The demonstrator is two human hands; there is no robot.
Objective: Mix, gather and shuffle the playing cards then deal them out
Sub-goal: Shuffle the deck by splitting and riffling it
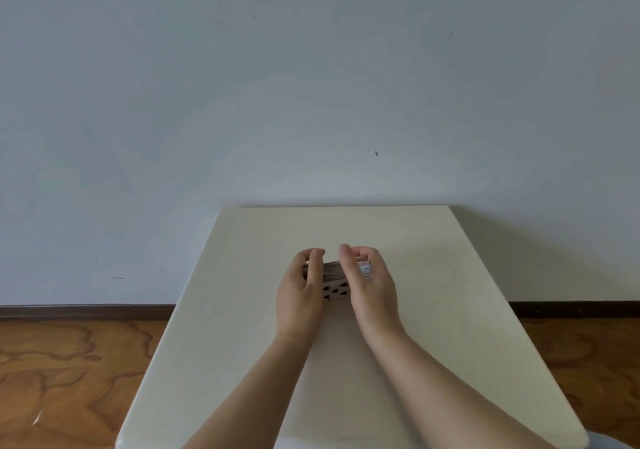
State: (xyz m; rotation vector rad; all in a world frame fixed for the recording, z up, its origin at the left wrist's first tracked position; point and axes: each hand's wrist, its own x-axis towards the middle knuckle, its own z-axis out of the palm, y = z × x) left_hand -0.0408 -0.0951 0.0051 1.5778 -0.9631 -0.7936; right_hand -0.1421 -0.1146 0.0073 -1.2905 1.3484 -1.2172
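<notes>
Your left hand [300,292] and right hand [372,289] cup playing cards [334,280] from both sides, at centre of cream table [450,292]. Fingers of each hand curl over far edge of pack, thumbs on near side; both grips closed on cards. Pack sits between palms, bottom card face showing black spade pips. Cards at right edge show red index. Contact with tabletop: cannot tell.

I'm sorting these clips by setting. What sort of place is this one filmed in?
Probably a plain room in a home, though that is a guess. A small cream table stands against a bare pale wall, on a wood-grain floor with a dark skirting board.
</notes>
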